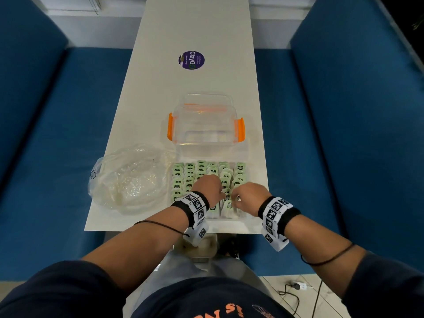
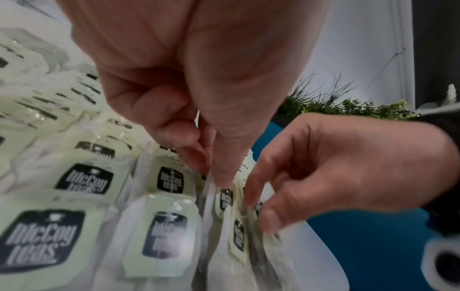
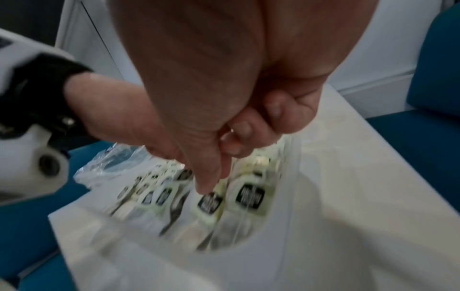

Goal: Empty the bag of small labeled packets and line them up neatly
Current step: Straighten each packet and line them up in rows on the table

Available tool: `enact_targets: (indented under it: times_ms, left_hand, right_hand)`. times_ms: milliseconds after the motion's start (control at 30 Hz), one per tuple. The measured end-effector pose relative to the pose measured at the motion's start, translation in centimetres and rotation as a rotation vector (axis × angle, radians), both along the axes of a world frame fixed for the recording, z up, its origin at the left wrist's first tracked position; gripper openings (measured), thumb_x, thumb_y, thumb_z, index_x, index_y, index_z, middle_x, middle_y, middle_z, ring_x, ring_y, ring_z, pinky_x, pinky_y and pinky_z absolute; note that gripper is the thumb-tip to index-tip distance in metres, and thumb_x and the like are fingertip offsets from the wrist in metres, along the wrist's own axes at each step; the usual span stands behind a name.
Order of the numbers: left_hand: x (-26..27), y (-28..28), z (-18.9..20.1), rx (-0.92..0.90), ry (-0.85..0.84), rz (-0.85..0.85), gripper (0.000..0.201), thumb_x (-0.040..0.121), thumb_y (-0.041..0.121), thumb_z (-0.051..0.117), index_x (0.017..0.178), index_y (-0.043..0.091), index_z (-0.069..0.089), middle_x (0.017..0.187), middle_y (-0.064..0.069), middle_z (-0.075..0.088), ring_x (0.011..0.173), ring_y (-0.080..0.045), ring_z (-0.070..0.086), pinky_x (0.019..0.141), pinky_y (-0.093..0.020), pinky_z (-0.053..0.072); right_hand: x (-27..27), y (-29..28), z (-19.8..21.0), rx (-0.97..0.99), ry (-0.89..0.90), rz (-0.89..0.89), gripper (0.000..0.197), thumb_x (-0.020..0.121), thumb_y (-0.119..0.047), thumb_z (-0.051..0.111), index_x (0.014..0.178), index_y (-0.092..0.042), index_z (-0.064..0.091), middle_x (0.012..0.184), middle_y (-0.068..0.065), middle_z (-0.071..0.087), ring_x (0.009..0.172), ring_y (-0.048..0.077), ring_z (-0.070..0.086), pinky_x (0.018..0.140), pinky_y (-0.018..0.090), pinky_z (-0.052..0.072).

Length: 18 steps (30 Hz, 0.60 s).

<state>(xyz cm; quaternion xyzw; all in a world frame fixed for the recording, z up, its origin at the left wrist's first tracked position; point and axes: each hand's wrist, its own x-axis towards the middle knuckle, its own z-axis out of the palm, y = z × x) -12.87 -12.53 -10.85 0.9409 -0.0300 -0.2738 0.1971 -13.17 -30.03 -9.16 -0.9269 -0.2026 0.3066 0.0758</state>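
Café-like booth: blue benches (image 1: 68,134), narrow table (image 1: 195,31).

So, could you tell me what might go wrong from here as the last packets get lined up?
1. Both hands work close together: the left hand pinches a packet while the right hand reaches beside it, so neighbouring packets could be nudged out of line.
2. The rows overlap tightly; one knock may shift several.
3. The nearest packets sit by the table edge and might slide off.
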Motion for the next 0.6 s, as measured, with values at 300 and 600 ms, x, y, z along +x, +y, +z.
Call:
enact_targets:
  times_ms: [300,600]
  left_hand:
    - [0.5,0.0,-0.3,-0.005,0.013,-0.049,0.021,0.096,0.028,0.066,0.084,0.014,0.076,0.089,-0.004,0.072,0.088,-0.026,0.068,0.081,-0.036,0.056]
    - [0.6,-0.2,0.0,0.04,0.058,-0.024,0.041,0.094,0.022,0.064,0.054,0.017,0.052,0.052,0.0,0.047,0.052,-0.02,0.049,0.054,-0.029,0.041]
  right_hand:
    - [-1.5,1.0,-1.9,-0.09,-0.067,-0.006,0.014,0.097,-0.027,0.059,0.1,-0.015,0.064,0.088,0.005,0.065,0.081,0.029,0.064,0.065,0.032,0.043]
    - [-1.2,1.9,-1.4,-0.085,-0.061,0.015,0.02,0.099,-0.022,0.052,0.095,-0.015,0.07,0.084,0.005,0.065,0.074,0.029,0.062,0.062,0.033,0.046]
